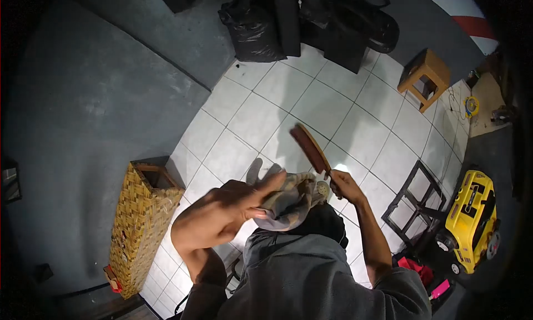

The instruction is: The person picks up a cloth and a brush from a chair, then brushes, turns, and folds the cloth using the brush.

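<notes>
My left hand (222,211) is closed on a camouflage-patterned cloth cap (288,203), with a finger and the thumb against its left side. A pale piece dotted with small holes shows at the cap's right end, close to my right hand. My right hand (346,188) is wrapped round the handle of a brush (310,148). The brush has a wooden back and dark reddish bristles, and points up and to the left, above and apart from the cap. Most of its handle is hidden in my fingers.
A woven box (133,225) stands at left. On the tiled floor (244,114) are a tan stool (426,78), a black frame (413,203) and a yellow toy car (472,220). Black bags (255,34) and dark objects lie along the far side.
</notes>
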The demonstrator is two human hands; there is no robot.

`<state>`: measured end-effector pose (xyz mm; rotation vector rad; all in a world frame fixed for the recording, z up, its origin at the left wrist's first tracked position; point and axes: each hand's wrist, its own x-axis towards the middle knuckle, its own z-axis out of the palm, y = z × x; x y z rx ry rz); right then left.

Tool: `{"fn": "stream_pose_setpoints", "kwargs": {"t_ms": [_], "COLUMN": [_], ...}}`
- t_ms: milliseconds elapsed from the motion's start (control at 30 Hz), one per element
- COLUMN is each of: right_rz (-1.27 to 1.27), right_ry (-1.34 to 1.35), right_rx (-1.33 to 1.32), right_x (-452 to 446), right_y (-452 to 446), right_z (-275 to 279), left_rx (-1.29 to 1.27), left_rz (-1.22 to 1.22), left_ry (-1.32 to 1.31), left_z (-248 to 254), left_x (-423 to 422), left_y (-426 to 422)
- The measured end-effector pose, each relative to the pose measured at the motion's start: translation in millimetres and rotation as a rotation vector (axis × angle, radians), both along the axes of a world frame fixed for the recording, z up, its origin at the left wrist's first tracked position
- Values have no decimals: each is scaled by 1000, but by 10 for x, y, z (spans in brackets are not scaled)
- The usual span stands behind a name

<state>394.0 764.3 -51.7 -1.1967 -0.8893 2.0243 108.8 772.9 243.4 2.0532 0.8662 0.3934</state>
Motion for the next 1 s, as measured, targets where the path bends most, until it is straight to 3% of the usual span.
{"fn": "stream_pose_setpoints", "kwargs": {"t_ms": [33,67,100,133,200,233,267,333,400,433,467,533,567,633,667,733,800,833,867,933,967,1000], "right_rz": [-4,115,235,230,647,626,634,563,510,654,794,582,589,586,422,47,-57,-79,-83,181,182,347], "right_ry": [0,184,368,366,415,436,438,0,-653,-875,-1100,-1302,-1297,-1192,-1188,-921,-192,30,27,493,494,455], "right_rx": [-4,77,159,159,234,75,76,-45,174,191,210,62,60,72,168,452,25,114,113,179,183,207], "right_x": [-72,-131,-165,-188,-245,-275,-277,-201,-49,128,254,235,229,269,160,-20,-366,-515,-584,-673,-709,-743], "right_y": [100,181,223,248,301,268,225,113,-266,-521,-690,-857,-866,-810,-689,-455,-47,61,140,259,300,337], "right_z": [313,576,692,675,609,604,496,-55,-959,-1600,-1998,-1504,-1518,-1606,-1556,-1362,-160,184,455,790,805,817], "left_rx": [-4,72,150,150,440,521,695,851,1001,1066,1070,863,859,804,778,638,624,611,600,600,668,736], "left_rz": [-4,13,30,26,249,402,502,670,870,813,822,986,987,815,727,687,518,460,403,373,407,442], "left_ry": [0,129,258,256,191,99,118,18,-115,87,88,137,145,249,298,256,248,221,193,204,207,210], "left_z": [2,13,18,-1,-47,-25,-30,-12,-106,-77,-91,-116,-120,-153,-166,-206,-251,-273,-286,-268,-234,-212], "left_x": [27,73,101,95,56,99,34,-58,-148,-253,-231,-169,-182,-210,-217,-101,-106,-99,-88,-48,-30,-29], "left_y": [-6,-25,-44,-59,-85,-69,-83,-91,-127,-177,-197,-212,-200,-104,-75,-54,-35,-37,-43,-63,-74,-89]}}
